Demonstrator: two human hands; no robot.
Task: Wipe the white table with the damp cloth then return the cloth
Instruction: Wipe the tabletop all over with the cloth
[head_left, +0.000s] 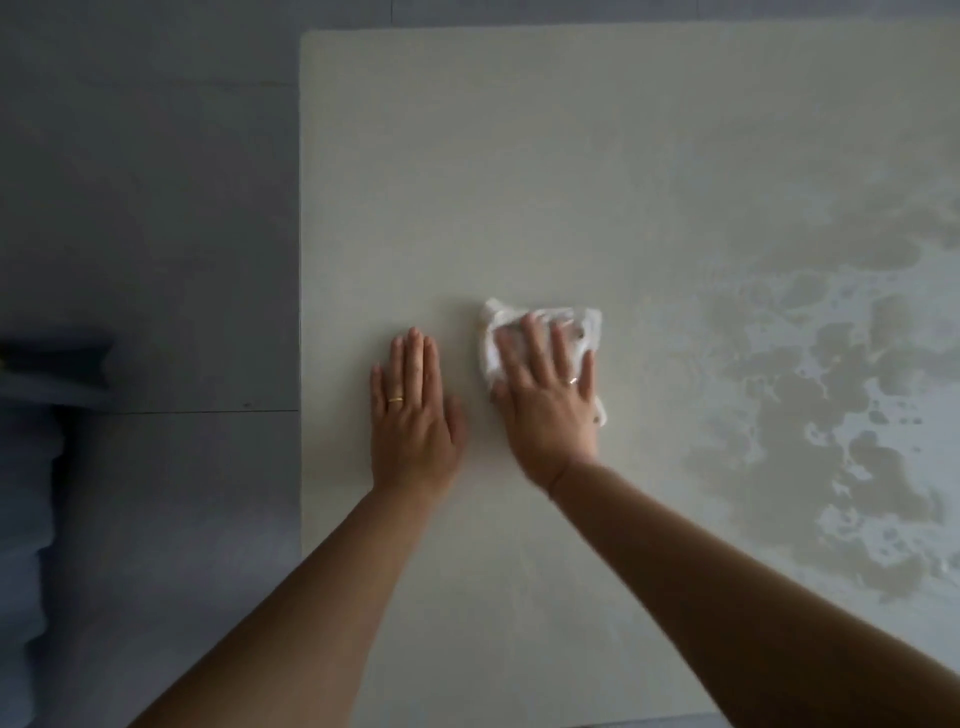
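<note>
The white table (519, 156) fills most of the head view. A crumpled white damp cloth (491, 338) lies on it near the middle. My right hand (550, 395) presses flat on top of the cloth, fingers spread, covering most of it. My left hand (413, 415) rests flat on the bare tabletop just left of the cloth, fingers together, holding nothing. Wet streaks and patches (810, 374) glisten on the right part of the table.
The table's left edge (300, 260) runs straight down the view, with grey floor (145, 208) beyond it. A dark blue-grey piece of furniture (31, 467) stands at the lower left on the floor.
</note>
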